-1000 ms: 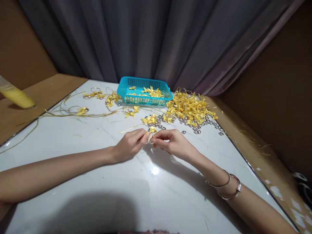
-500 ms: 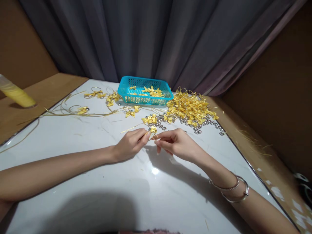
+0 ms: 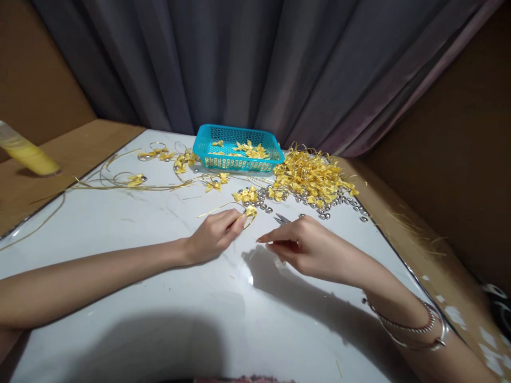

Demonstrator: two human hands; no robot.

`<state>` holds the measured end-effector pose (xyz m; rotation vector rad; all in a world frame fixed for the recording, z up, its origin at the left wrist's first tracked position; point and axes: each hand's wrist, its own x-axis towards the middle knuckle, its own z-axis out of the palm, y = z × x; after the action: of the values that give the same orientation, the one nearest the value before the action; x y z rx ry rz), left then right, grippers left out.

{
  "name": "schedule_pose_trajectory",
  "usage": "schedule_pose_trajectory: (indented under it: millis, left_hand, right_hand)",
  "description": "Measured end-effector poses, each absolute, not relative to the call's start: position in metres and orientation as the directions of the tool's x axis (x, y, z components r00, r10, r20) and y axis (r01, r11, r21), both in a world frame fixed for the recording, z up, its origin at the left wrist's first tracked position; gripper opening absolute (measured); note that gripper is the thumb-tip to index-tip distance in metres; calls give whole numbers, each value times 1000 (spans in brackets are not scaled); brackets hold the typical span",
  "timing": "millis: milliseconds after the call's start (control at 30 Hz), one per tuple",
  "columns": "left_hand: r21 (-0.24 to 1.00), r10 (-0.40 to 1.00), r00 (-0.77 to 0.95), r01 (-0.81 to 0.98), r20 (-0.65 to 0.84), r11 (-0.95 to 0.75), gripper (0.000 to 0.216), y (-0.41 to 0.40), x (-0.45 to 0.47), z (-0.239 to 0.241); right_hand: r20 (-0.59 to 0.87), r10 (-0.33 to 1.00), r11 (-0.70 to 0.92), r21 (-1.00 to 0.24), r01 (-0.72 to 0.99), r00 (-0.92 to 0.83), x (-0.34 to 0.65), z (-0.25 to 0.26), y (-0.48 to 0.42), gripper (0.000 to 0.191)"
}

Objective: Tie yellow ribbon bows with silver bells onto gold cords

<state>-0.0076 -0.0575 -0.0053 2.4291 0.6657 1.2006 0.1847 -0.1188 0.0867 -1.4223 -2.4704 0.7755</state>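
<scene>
A yellow ribbon bow (image 3: 250, 211) with thin gold cord on it is pinched between the thumb and fingers of my left hand (image 3: 217, 234), just above the white tabletop. One end of the cord trails off to the left, and a short piece hangs below the bow. To the right, my right hand (image 3: 305, 244) is held apart from the bow, index finger stretched out and thumb a little away from it, with nothing visible between them. Pointed blades of scissors (image 3: 282, 218) show just behind that hand; their handles are hidden.
A blue plastic basket (image 3: 239, 166) with yellow bows stands at the back. Beside it lies a heap of yellow bows with cords (image 3: 311, 173), and silver bells or beads (image 3: 346, 199) are scattered in front. Loose gold cords (image 3: 159, 188) stretch leftward. A yellow spool (image 3: 30, 154) is far left.
My right hand has come away from the bow and cord, moving right and slightly toward me. The scissor blades have come into view behind it. My left hand stays in place with the bow.
</scene>
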Motion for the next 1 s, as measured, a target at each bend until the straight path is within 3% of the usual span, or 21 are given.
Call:
schedule_pose_trajectory:
  millis: [333, 433, 567, 700, 833, 1000]
  left_hand:
    - [500, 559, 532, 267, 636, -824, 23, -58, -9, -8]
    - [524, 576, 528, 264, 624, -810, 23, -58, -9, -7]
    - [561, 611, 520, 274, 597, -781, 24, -59, -8, -5]
    - [589, 641, 505, 286, 578, -756, 26, -59, -9, -4]
    - [646, 696, 495, 306, 520, -700, 28, -58, -9, -2]
    - [737, 745, 510, 277, 431, -616, 34, -56, -9, 3]
  right_hand:
    - [-149, 756, 530, -433, 729, -638, 182, 91, -131, 27]
    - [-164, 766, 514, -424, 746, -622, 181, 96, -136, 34]
    - [-242, 723, 462, -528, 713, -647, 181, 104, -132, 45]
    - [-325, 664, 354, -656, 666, -673, 182, 104, -121, 26]
    - [-298, 680, 181, -817, 547, -670, 184, 96, -115, 19]
    - [-229, 789, 149, -829, 539, -570, 185, 90, -110, 17]
